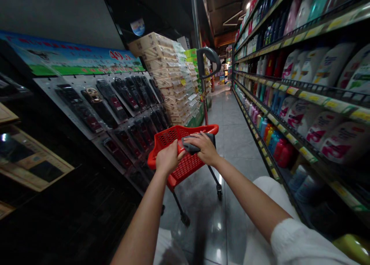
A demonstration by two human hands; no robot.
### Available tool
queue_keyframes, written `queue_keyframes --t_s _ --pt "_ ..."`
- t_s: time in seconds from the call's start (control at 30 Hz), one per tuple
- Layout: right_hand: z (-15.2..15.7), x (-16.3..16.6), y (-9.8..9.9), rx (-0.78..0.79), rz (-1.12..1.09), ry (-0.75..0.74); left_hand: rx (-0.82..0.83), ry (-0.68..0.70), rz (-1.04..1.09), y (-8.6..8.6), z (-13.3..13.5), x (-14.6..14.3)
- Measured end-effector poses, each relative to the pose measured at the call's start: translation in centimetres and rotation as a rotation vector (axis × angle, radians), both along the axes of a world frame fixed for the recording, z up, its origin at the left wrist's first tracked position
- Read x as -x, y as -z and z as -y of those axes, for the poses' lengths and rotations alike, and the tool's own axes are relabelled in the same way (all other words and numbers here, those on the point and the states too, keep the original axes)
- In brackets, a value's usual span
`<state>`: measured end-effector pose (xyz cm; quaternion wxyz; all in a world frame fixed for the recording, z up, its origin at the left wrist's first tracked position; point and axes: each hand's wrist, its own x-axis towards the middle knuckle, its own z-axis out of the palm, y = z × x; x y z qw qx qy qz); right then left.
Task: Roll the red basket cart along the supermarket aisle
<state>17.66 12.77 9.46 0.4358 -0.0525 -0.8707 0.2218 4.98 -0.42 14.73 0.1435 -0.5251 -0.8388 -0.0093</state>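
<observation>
A red plastic shopping basket cart (185,170) stands in front of me, with perforated sides and black wheeled legs. My left hand (167,157) is closed around its near red rim, thumb pointing right. Close beside it, my right hand (204,147) curls over a dark grey cloth (189,145), pressed against the same rim. Part of the cloth is hidden under the fingers. From the far side of the basket rises a tall pole with a grey loop handle (212,61), which neither hand touches.
Shelves of bottles (312,99) line the right side. On the left hang packaged belts (111,99) on a display rack, with stacked boxes (164,76) beyond. Grey floor tiles (231,134) run down the aisle between them.
</observation>
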Motion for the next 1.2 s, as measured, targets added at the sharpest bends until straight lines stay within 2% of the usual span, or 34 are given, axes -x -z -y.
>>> queue_keyframes --t_s 0.07,0.2,0.3,0.4,0.47,0.53,0.63,0.7,0.83,0.93,1.07,1.13,1.2 --pt "-1.5 -0.5 0.9 0.052 -0.067 0.001 -0.005 0.001 -0.002 0.0 0.0 -0.1" --pt "-3.3 0.3 3.7 0.301 -0.375 0.205 -0.004 0.013 -0.006 0.0 -0.6 -0.4" --pt "-0.9 2.2 6.3 0.416 -0.569 0.258 -0.013 -0.004 0.010 0.0 -1.1 -0.6" --pt "2.3 3.7 8.5 0.357 -0.519 0.164 -0.024 -0.011 0.034 -0.1 -1.3 -0.5" --pt "3.0 3.9 9.2 0.329 -0.492 0.109 -0.022 -0.009 0.047 -0.1 -1.3 -0.3" --pt "2.3 3.7 9.2 0.372 -0.542 0.140 -0.024 -0.015 0.060 -0.2 -1.2 -0.2" --pt "0.9 4.0 8.1 0.504 -0.674 0.281 -0.036 -0.031 0.069 -0.1 -1.3 -0.2" --pt "1.4 4.7 7.6 0.526 -0.699 0.329 -0.043 -0.031 0.076 -0.2 -1.4 -0.3" --pt "4.7 5.8 8.4 0.360 -0.556 0.235 -0.035 -0.055 0.147 -0.4 -1.4 -0.2" --pt "5.0 5.2 9.1 0.278 -0.485 0.180 -0.028 -0.084 0.215 -0.7 -1.2 0.0" --pt "3.3 4.4 8.1 0.316 -0.541 0.300 -0.049 -0.087 0.276 -1.0 -1.3 0.0" --pt "3.7 4.6 7.4 0.299 -0.525 0.379 -0.065 -0.094 0.327 -1.1 -1.6 -0.1" --pt "5.1 5.0 7.4 0.196 -0.443 0.381 -0.078 -0.107 0.387 -1.3 -1.8 -0.2"
